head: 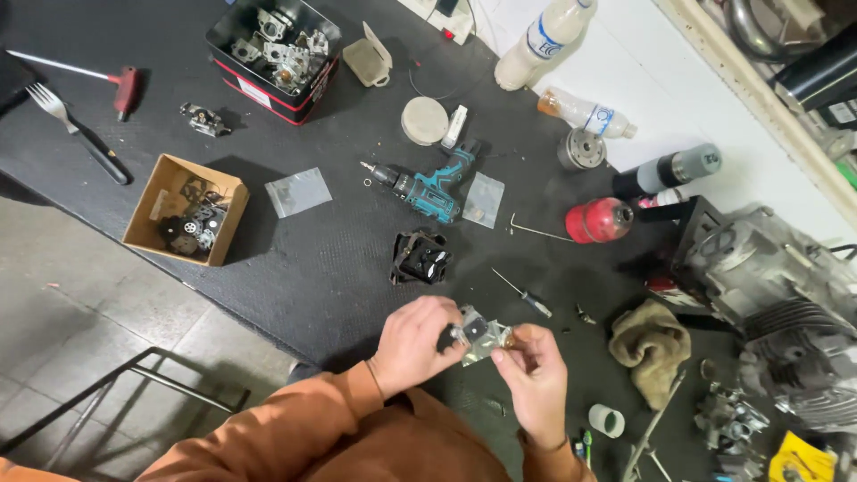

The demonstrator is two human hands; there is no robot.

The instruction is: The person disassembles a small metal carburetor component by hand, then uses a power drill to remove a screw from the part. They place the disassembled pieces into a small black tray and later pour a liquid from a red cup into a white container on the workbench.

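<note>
Held with left hand [412, 344] and right hand [534, 370] closed on small clear plastic bag of metal parts [478, 336], above black desk [312, 268]. Probably opening step; called next for careful fingertip pinch.

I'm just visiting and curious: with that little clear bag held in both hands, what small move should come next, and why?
Probably tease the small dark part out of the clear plastic bag. The left hand pinches one side of it and the right hand the other, both raised above the black mat.
</note>
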